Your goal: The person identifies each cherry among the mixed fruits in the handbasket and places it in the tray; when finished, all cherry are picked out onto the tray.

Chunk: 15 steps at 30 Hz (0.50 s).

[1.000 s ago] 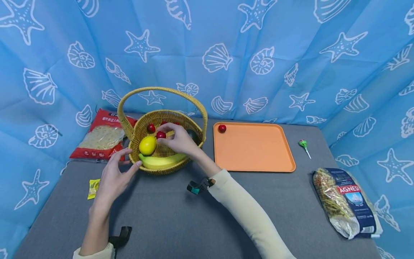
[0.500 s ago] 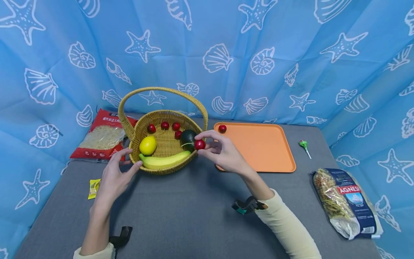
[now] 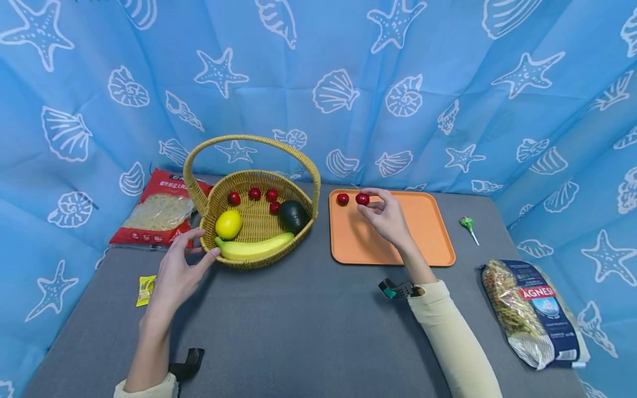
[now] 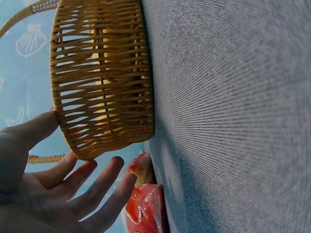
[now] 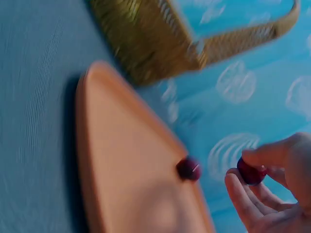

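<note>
We pinch a small red cherry (image 3: 362, 199) between the thumb and fingertips of our right hand (image 3: 389, 220), the grip clamped on it just above the far left corner of the orange tray (image 3: 398, 243). A second cherry (image 3: 342, 198) lies on the tray just beside the held one, apart from it. Left of the tray stands the wicker basket (image 3: 259, 261), with a lemon (image 3: 228, 224), a banana (image 3: 251, 247), an avocado (image 3: 292, 215) and four more cherries (image 3: 254, 193) inside. Our left hand (image 3: 175, 275) rests at the basket's near left wall, fingers straight and spread, the grip apart, with the thumb tip touching the weave, as the left wrist view shows. Behind the basket lies a red bag of noodles (image 3: 158, 210), and a small yellow packet (image 3: 144, 289) sits on the grey counter (image 3: 298, 331) near our left hand. On the counter's right side lie a green lollipop (image 3: 468, 225) and a pasta bag (image 3: 531, 309).
</note>
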Available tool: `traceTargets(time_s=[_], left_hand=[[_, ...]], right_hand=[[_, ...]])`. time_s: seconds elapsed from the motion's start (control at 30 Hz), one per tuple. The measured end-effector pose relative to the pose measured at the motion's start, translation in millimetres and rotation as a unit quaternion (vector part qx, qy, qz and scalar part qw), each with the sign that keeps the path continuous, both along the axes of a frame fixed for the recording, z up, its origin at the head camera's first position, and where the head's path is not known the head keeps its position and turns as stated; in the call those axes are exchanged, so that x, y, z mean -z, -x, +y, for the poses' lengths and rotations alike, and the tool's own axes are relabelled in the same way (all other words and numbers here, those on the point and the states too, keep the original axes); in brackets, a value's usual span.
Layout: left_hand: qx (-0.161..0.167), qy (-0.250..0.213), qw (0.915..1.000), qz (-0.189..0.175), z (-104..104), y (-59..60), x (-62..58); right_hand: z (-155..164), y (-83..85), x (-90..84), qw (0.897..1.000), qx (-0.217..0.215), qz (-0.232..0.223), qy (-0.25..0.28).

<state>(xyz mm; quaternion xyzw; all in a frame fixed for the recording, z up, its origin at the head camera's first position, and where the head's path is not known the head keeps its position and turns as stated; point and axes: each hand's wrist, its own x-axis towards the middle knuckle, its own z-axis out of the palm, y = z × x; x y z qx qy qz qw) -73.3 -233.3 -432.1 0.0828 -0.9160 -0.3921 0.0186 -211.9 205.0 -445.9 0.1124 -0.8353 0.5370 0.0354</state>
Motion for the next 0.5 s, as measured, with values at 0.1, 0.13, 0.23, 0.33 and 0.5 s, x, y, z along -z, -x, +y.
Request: traceTargets(time_s=[0.1,0.13,0.23,0.33,0.5], left_hand=[[-0.001,0.000,1.0000,-0.002,0.0,0.3,0.6],[-0.001,-0.001,1.0000,-0.003,0.1,0.4,0.7],[-0.001,-0.002,1.0000,-0.005,0.3,0.7,0.9],[-0.001,-0.003,1.0000,-0.007,0.4,0.7,0.8],[-0.002,-0.004,0.9999,-0.011,0.2,0.8,0.5]], right_hand=[[4.7,14.1,15.0,0.999,0.026,-0.022,-0.027],[5.4,18.3,19.1,0.998,0.034,-0.026,-0.038],[7.0,28.7,28.7,0.996,0.050,-0.029,-0.066],[8.2,36.8,35.0,0.995,0.055,-0.025,-0.079],[9.3,43.6,39.0,0.994,0.049,-0.032,-0.089]])
